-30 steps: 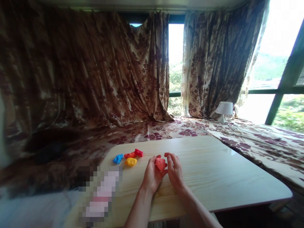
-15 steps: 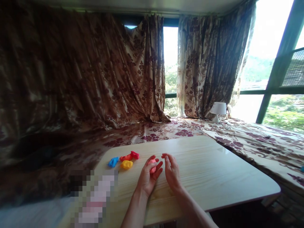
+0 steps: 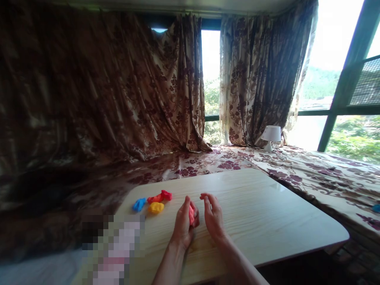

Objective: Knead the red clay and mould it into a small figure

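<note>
My left hand [image 3: 184, 221] is wrapped round a pinkish-red lump of modelling clay [image 3: 191, 215], part of which shows between thumb and fingers. A short gap to the right, my right hand [image 3: 213, 215] is held on edge with its fingers outstretched and nothing in it. On the table left of my hands lie more soft lumps: a blue lump [image 3: 139, 204], a yellow lump [image 3: 156, 208], an orange-red lump [image 3: 154, 198] and a red lump [image 3: 166, 195] that touches the orange-red one.
The pale wood-grain table [image 3: 261, 221] has rounded corners. Behind it a ledge [image 3: 228, 158] draped in flowered cloth carries a small white lamp [image 3: 271, 134]. Flowered curtains [image 3: 166, 91] hang by the windows. A blurred-out patch [image 3: 118, 249] covers the table's left front.
My left fingers have closed further round the pinkish-red clay, and the hand has turned so its thumb points up. My right hand has hardly changed. The view has shifted slightly.
</note>
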Motion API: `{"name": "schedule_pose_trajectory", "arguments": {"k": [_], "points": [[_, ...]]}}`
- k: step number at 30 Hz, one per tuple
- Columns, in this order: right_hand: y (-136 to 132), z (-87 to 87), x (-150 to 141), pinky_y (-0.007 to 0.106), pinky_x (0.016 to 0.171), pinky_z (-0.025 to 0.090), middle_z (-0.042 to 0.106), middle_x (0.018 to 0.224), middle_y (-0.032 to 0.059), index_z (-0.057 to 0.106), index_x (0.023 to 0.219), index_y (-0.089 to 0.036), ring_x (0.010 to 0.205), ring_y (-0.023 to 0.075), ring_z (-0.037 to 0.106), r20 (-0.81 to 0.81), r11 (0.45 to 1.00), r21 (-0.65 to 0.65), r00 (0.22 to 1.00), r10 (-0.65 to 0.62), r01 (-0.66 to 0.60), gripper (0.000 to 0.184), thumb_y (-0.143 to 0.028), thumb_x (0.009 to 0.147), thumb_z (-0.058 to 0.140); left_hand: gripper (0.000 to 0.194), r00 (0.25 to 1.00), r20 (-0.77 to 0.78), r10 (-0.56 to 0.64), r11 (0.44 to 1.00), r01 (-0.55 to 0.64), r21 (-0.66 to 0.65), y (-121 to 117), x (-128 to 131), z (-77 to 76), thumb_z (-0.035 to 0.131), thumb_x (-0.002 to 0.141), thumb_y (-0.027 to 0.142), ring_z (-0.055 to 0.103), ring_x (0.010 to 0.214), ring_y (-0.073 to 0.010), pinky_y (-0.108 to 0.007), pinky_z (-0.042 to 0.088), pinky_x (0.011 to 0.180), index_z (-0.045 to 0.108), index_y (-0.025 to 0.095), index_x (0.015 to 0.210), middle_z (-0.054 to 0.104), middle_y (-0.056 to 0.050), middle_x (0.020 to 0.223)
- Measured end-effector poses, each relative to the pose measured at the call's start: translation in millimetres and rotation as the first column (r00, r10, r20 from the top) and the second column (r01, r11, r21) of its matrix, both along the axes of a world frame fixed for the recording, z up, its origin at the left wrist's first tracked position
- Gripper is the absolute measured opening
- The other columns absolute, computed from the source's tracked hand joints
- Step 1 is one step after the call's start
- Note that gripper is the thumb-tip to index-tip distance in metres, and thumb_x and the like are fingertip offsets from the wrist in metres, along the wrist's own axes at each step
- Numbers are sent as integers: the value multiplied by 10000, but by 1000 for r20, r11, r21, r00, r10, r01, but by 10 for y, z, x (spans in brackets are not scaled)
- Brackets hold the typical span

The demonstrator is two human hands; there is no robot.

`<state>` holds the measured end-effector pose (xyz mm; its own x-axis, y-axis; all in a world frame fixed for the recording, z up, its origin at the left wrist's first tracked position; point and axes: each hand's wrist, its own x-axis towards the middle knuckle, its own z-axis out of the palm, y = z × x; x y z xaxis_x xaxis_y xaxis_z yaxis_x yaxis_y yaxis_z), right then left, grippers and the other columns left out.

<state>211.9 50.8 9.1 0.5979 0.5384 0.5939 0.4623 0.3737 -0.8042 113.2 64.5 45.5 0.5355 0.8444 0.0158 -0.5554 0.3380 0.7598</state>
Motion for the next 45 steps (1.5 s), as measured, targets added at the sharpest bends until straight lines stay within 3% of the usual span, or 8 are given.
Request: {"name": "schedule_pose_trajectory", "arguments": {"k": [5,12,16,20,29,35,38,45], "points": [[-2,11,21,311,790,454,662,869,36,627,861,-216,845,182,591,-42,1000,-15,999,-8,8,231,-316,878,419,272,995,88,-56,991,66,-117,56,-23,-14,568,829,314,649,712,-146,-240,524,569,557,182,1066,654,-55,895],[-11,53,37,328,824,436,665,872,43,623,853,-203,867,190,595,-83,999,-39,996,-12,9,258,-343,873,406,146,989,69,130,944,-102,-314,118,-72,5,557,838,286,648,566,-136,-206,521,463,577,163,913,620,-18,657],[-12,49,28,323,816,437,665,859,43,622,852,-201,857,189,597,-90,999,-39,996,-4,0,250,-337,870,413,134,990,113,84,949,-45,-311,110,-70,19,530,814,108,679,752,-177,-266,566,610,567,154,934,659,-70,834],[-4,31,24,320,821,427,662,864,43,622,863,-198,864,187,591,-76,999,-37,997,6,-9,244,-328,873,416,86,998,52,36,968,-22,-250,108,-48,0,591,799,211,624,579,-111,-190,495,449,561,167,866,630,-18,753],[-14,56,13,304,794,421,660,840,38,626,835,-197,844,181,583,-47,1000,-24,999,12,-13,242,-304,867,411,517,996,4,84,985,-83,-150,66,-31,2,553,753,566,246,255,-36,-153,137,269,298,189,507,323,84,374],[0,43,21,311,785,432,663,836,39,634,818,-195,837,186,588,-41,1000,-26,999,5,-6,240,-300,849,420,154,993,117,24,994,-11,-113,48,-8,-15,560,807,313,610,600,-122,-197,458,481,558,179,882,632,-12,701],[5,33,32,318,787,434,664,840,41,632,812,-196,838,189,587,-60,1000,-28,998,3,-5,245,-305,848,415,286,994,111,12,996,-2,-92,82,-32,-51,597,764,170,647,777,-158,-231,511,575,541,196,1043,662,-66,956],[15,15,48,323,814,424,662,856,46,632,821,-194,857,194,582,-74,1000,-18,997,-19,18,243,-318,847,424,217,990,85,112,963,-87,-254,115,-113,-41,581,781,223,609,571,-109,-207,494,479,589,172,992,609,-13,702]]}}
